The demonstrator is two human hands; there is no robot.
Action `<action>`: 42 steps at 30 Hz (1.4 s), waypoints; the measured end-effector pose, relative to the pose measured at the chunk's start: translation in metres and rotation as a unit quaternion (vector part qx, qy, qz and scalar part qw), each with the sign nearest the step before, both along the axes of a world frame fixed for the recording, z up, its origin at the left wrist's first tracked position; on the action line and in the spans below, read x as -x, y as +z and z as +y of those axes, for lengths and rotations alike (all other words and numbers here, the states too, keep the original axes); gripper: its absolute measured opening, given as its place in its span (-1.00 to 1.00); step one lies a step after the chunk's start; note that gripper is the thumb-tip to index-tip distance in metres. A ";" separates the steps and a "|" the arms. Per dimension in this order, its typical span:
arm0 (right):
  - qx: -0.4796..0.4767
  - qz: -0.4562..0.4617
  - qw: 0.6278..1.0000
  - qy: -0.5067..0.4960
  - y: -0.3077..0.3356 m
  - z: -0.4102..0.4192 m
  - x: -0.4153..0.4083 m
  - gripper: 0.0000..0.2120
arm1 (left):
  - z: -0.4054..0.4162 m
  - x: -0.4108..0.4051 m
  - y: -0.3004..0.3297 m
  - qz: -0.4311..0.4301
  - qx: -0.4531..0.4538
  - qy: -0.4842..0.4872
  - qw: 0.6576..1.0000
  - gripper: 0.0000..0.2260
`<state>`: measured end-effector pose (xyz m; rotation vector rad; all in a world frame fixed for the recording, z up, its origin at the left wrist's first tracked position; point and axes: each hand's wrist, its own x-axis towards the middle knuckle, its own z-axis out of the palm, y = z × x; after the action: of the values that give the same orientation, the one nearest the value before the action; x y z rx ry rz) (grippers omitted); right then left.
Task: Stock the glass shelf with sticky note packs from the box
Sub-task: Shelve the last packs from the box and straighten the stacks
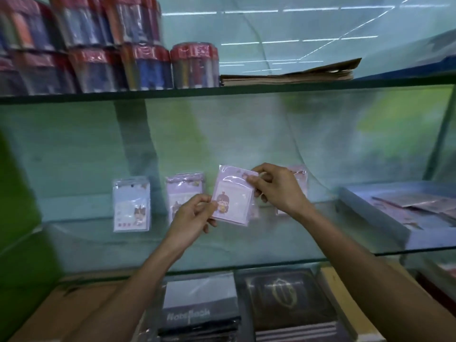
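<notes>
Both hands pinch one pink sticky note pack (pixel 232 196) above the glass shelf (pixel 271 243): left hand (pixel 195 213) low, right hand (pixel 276 186) high (below, "Notebook" on a dark cover (pixel 197 314)).

**A stationery shop, by its stocked glass shelves**

This is a retail display in a stationery shop. Goods sit on tiered glass shelves (pixel 246 243) in front of a mirrored back panel that reflects ceiling strip lights. On the upper shelf (pixel 123 95), toward its left end, stand stacked cylindrical tubs of pens (pixel 148 67), each wrapped in clear plastic, with flattened cardboard (pixel 291 75) lying beside them. Along the back edge of the middle shelf, identical cellophane-sealed sticky note packs (pixel 131 204) stand in a row, facing outward. At its right end rests an open blue box (pixel 385 218) holding more packs. Below, bundled notebooks (pixel 199 309) marked "Notebook" lie stacked in shrink-wrap.
</notes>
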<state>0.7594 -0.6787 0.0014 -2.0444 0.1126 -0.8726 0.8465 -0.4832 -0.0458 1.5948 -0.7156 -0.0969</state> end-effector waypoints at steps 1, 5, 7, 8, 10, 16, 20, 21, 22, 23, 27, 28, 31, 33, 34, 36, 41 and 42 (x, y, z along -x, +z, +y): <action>0.010 0.002 1.000 0.001 0.001 0.008 -0.006 -0.91 | 0.007 -0.004 -0.001 -0.014 -0.011 0.014 1.000 -0.97; 0.056 0.009 0.998 -0.010 0.003 0.038 -0.037 -0.92 | 0.038 -0.017 -0.006 -0.075 -0.042 0.095 0.992 -0.92; 0.073 0.025 0.997 -0.003 0.001 0.052 -0.052 -0.91 | 0.054 -0.022 -0.007 -0.101 -0.034 0.158 0.982 -0.85; 0.074 0.032 0.997 0.006 0.000 0.058 -0.058 -0.90 | 0.061 -0.024 -0.006 -0.106 -0.021 0.181 0.978 -0.84; 0.092 0.037 0.995 0.011 -0.002 0.068 -0.071 -0.89 | 0.072 -0.026 -0.003 -0.120 -0.025 0.195 0.973 -0.90; 0.130 0.048 0.990 -0.008 -0.006 0.087 -0.093 -0.83 | 0.083 -0.029 -0.004 -0.159 -0.134 0.101 0.973 -0.96; 0.160 0.055 0.985 -0.024 -0.006 0.092 -0.100 -0.78 | 0.083 -0.043 -0.015 -0.172 -0.228 0.060 0.956 -0.80; 0.166 0.055 0.984 -0.028 -0.005 0.093 -0.101 -0.76 | 0.082 -0.045 -0.015 -0.175 -0.232 0.059 0.955 -0.77; 0.175 0.053 0.983 -0.033 -0.005 0.093 -0.101 -0.75 | 0.081 -0.045 -0.015 -0.177 -0.231 0.060 0.955 -0.77; 0.186 0.052 0.980 -0.037 -0.005 0.093 -0.101 -0.74 | 0.080 -0.045 -0.015 -0.179 -0.227 0.060 0.955 -0.76; 0.238 0.028 0.969 -0.054 -0.002 0.087 -0.095 -0.77 | 0.079 -0.044 -0.011 -0.182 -0.210 0.065 0.958 -0.82; 0.243 0.018 0.968 -0.060 -0.001 0.084 -0.092 -0.78 | 0.078 -0.044 -0.011 -0.184 -0.199 0.067 0.960 -0.85; 0.244 -0.008 0.967 -0.070 -0.001 0.073 -0.074 -0.82 | 0.074 -0.040 -0.007 -0.170 -0.145 0.077 0.972 -0.91; 0.254 -0.027 0.964 -0.080 -0.004 0.064 -0.056 -0.85 | 0.069 -0.035 -0.004 -0.144 -0.091 0.075 0.982 -0.92; 0.262 -0.033 0.960 -0.087 -0.005 0.060 -0.046 -0.85 | 0.065 -0.032 -0.002 -0.141 -0.071 0.069 0.985 -0.91; 0.285 -0.027 0.952 -0.109 -0.010 0.053 -0.025 -0.86 | 0.054 -0.027 0.001 -0.140 -0.043 0.051 0.988 -0.90; 0.320 0.008 0.935 -0.152 -0.024 0.025 0.019 -0.84 | 0.004 -0.010 0.008 -0.111 0.017 0.007 0.994 -0.86; 0.324 0.012 0.932 -0.164 -0.025 0.017 0.028 -0.83 | -0.008 -0.005 0.008 -0.105 0.022 -0.009 0.994 -0.86</action>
<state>0.7318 -0.6618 -0.0238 -2.7036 0.2046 -1.2060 0.8511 -0.4914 -0.0378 1.5708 -0.8886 0.0735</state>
